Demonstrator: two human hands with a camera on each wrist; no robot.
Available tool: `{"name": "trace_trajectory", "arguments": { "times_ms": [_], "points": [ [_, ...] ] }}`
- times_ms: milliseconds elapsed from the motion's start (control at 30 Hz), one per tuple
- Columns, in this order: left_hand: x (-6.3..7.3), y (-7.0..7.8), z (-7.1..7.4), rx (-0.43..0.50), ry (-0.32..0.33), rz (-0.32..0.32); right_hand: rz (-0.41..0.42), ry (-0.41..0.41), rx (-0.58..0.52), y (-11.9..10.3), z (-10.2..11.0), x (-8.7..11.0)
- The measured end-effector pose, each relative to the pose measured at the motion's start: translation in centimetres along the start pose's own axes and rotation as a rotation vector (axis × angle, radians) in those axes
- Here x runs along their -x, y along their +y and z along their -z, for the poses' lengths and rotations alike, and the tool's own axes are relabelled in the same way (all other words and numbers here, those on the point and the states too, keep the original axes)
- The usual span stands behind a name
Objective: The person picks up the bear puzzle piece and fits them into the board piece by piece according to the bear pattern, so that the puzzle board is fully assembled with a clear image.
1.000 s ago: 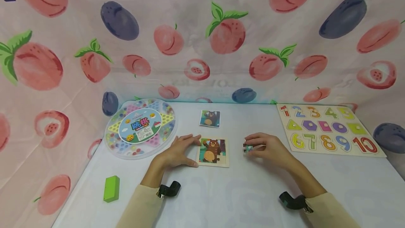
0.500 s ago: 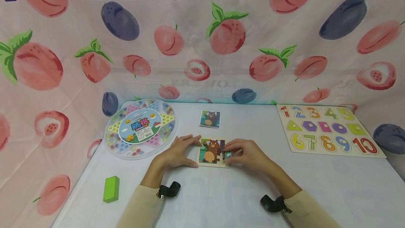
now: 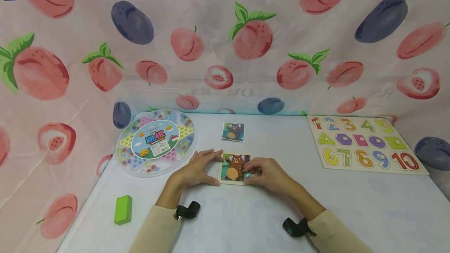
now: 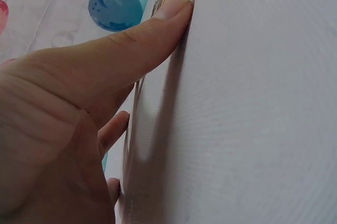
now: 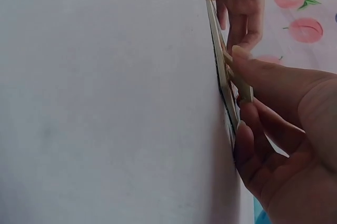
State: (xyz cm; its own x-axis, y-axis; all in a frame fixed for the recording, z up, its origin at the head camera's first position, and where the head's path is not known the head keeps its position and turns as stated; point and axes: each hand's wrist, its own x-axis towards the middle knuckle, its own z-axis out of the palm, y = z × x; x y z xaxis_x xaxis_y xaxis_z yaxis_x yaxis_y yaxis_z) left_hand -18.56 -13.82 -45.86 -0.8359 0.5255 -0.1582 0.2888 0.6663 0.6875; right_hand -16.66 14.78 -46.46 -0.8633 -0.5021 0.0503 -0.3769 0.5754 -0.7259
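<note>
A small square bear jigsaw puzzle (image 3: pixel 232 169) lies in its wooden frame at the middle of the table. My left hand (image 3: pixel 198 170) rests along its left side, thumb straight at the near corner and a finger at the far corner. In the left wrist view, that thumb (image 4: pixel 142 45) touches the frame's edge. My right hand (image 3: pixel 270 175) pinches a puzzle piece (image 5: pixel 242 84) between thumb and fingers over the puzzle's lower right part. In the right wrist view the piece tilts against the frame. The fingers partly hide the spot beneath it.
A card with the bear picture (image 3: pixel 233 132) lies behind the puzzle. A round Chinese checkers box (image 3: pixel 156 141) is at the left, and a green block (image 3: pixel 123 210) sits nearer. A wooden number-and-shape board (image 3: pixel 365 143) lies at the back right. A fruit-printed cloth hangs behind the table.
My right hand has carried the piece leftward from the bare tabletop onto the puzzle's right side. The left hand has stayed in place at the frame.
</note>
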Motion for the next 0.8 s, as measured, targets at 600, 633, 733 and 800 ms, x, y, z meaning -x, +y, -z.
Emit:
{"name": "trace_trajectory", "arguments": {
  "times_ms": [600,633,733,800],
  "points": [
    [-0.08,-0.11,-0.08,0.001,0.0,-0.004,-0.063,-0.03,0.027,-0.57,-0.18,-0.11],
    [-0.08,-0.12,-0.09,0.0,0.0,-0.004,-0.06,-0.038,0.025,-0.58,-0.11,-0.08],
    [-0.06,-0.13,-0.1,0.0,0.004,-0.005,-0.051,-0.058,0.027,-0.59,0.05,-0.01],
    [-0.04,-0.11,-0.09,0.003,0.004,-0.006,-0.044,-0.059,0.031,-0.58,0.07,-0.01]
  ]
}}
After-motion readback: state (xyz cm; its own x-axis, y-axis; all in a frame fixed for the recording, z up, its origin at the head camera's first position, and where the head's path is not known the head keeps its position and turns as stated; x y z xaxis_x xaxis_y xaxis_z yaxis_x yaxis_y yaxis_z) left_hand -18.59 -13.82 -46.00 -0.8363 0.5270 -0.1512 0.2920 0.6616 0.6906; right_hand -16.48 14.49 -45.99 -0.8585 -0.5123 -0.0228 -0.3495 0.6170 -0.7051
